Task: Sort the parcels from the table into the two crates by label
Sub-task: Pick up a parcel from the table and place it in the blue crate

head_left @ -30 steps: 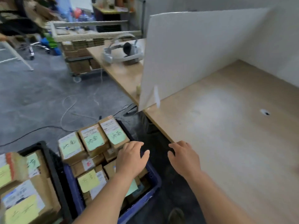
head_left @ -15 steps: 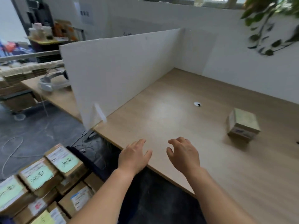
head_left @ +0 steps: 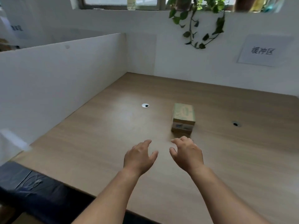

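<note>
Both hands, left hand [head_left: 139, 157] and right hand [head_left: 186, 154], empty, fingers loose, near parcel [head_left: 183, 119]; label blurred, unreadable

Light wood table [head_left: 97, 143] filling the centre and right of the frame, one small cardboard parcel [head_left: 183, 119] with a greenish label on top standing right of centre, white grommet [head_left: 145, 105] upper centre, dark grommet [head_left: 235, 124] at right
</note>
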A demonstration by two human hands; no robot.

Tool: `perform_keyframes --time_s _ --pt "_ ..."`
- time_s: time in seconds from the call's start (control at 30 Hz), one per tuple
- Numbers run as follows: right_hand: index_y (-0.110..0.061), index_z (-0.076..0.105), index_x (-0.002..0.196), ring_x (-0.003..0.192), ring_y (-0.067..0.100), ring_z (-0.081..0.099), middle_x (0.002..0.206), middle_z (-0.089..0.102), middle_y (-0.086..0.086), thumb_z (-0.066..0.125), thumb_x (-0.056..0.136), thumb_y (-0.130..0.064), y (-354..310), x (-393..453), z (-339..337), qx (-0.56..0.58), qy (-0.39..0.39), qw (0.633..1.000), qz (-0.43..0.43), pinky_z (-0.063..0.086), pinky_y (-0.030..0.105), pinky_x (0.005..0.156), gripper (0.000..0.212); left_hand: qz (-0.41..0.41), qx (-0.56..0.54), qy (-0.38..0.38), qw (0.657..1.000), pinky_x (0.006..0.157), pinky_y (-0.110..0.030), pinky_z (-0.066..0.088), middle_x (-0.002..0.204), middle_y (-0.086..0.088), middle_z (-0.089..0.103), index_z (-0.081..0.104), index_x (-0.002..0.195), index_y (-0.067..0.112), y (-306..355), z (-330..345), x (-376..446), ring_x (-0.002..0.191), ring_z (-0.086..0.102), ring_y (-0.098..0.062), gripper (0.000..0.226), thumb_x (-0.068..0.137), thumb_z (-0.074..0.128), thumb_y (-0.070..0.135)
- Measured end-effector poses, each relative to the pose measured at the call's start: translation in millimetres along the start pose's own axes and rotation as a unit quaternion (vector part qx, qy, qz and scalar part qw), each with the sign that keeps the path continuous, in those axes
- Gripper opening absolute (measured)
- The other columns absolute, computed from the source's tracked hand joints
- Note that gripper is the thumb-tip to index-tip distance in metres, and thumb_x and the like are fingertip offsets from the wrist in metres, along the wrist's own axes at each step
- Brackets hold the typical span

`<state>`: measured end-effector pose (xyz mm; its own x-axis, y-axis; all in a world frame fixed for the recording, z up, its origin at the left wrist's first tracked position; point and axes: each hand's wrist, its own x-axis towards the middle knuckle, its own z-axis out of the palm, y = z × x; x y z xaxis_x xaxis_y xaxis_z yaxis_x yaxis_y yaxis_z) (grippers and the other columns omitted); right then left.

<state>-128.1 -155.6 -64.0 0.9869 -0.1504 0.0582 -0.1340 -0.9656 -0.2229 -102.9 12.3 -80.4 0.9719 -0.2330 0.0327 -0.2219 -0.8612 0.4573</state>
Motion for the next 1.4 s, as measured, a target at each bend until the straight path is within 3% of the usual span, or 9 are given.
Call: perform_keyframes --time_s 0.3,0.73,0.97,1.03,1.13,1.23,1.3,1.37,1.4 --pt "-0.027 0.049 0.139 0.125 0.020 0.043 0.132 0.052 0.000 0.046 0.096 -0.041 99 43 -16 0.033 -0.012 0.998 0.059 0.041 0.032 0.094 0.045 0.043 0.014 -0.022 0.999 0.101 -0.032 0.039 0.142 0.004 0.046 0.032 0.146 0.027 81 38 70 0.131 0.041 -0.015 0.059 0.094 0.045 0.051" --pt "-0.019 0.047 0.139 0.128 0.025 0.044 0.137 0.052 0.006 0.042 0.099 -0.044 159 171 -9 0.053 -0.056 0.985 0.157 0.043 0.037 0.097 0.048 0.029 -0.040 -0.051 0.997 0.104 -0.037 0.036 0.147 -0.003 0.038 0.023 0.150 0.019 105 76 236 0.134 0.034 -0.022 0.066 0.095 0.046 0.045" --pt "-0.017 0.057 0.126 0.114 0.029 0.057 0.127 0.062 0.009 0.041 0.099 -0.049 159 243 26 0.178 -0.088 0.961 0.193 0.047 0.038 0.090 0.045 -0.017 -0.068 -0.080 0.994 0.104 -0.039 0.038 0.142 -0.007 0.046 0.034 0.143 0.016 88 113 304 0.129 0.042 -0.027 0.054 0.096 0.044 0.038" --pt "-0.017 0.059 0.117 0.107 0.029 0.059 0.121 0.065 0.010 0.042 0.100 -0.045 159 252 35 0.216 -0.099 0.952 0.192 0.047 0.036 0.086 0.037 -0.035 -0.082 -0.091 0.992 0.096 -0.036 0.042 0.133 -0.008 0.054 0.042 0.134 0.017 86 118 311 0.121 0.050 -0.029 0.043 0.096 0.043 0.036" --pt "-0.019 0.058 0.125 0.112 0.027 0.058 0.126 0.064 0.006 0.047 0.099 -0.034 160 253 41 0.248 -0.099 0.944 0.196 0.045 0.032 0.088 0.032 -0.048 -0.119 -0.099 0.987 0.087 -0.033 0.045 0.121 -0.004 0.062 0.050 0.124 0.019 84 122 310 0.110 0.056 -0.027 0.032 0.095 0.046 0.032" --pt "-0.024 0.042 0.146 0.119 0.020 0.057 0.134 0.060 0.000 0.056 0.095 -0.024 161 245 38 0.316 -0.089 0.923 0.203 0.045 0.031 0.098 0.053 -0.044 -0.156 -0.096 0.982 0.090 -0.039 0.048 0.120 -0.005 0.060 0.049 0.120 0.018 82 120 304 0.107 0.058 -0.027 0.032 0.090 0.052 0.029" --pt "-0.027 0.018 0.156 0.118 0.019 0.056 0.132 0.058 0.001 0.062 0.092 -0.015 162 237 31 0.363 -0.087 0.903 0.211 0.044 0.034 0.103 0.078 -0.045 -0.172 -0.101 0.979 0.092 -0.046 0.048 0.126 -0.007 0.052 0.037 0.137 0.014 83 114 295 0.113 0.054 -0.027 0.055 0.087 0.056 0.026" --pt "-0.030 0.007 0.157 0.104 0.019 0.058 0.116 0.056 -0.001 0.061 0.088 -0.005 162 228 25 0.392 -0.085 0.891 0.211 0.051 0.036 0.094 0.090 -0.044 -0.195 -0.104 0.974 0.092 -0.048 0.049 0.127 -0.006 0.043 0.019 0.149 0.015 84 108 281 0.113 0.052 -0.024 0.075 0.085 0.058 0.020" --pt "-0.032 0.007 0.156 0.094 0.019 0.059 0.108 0.055 -0.002 0.058 0.087 -0.002 162 221 21 0.418 -0.084 0.880 0.210 0.053 0.035 0.082 0.091 -0.034 -0.211 -0.103 0.972 0.092 -0.046 0.050 0.125 -0.006 0.042 0.018 0.150 0.017 86 104 272 0.110 0.052 -0.021 0.077 0.084 0.059 0.016"
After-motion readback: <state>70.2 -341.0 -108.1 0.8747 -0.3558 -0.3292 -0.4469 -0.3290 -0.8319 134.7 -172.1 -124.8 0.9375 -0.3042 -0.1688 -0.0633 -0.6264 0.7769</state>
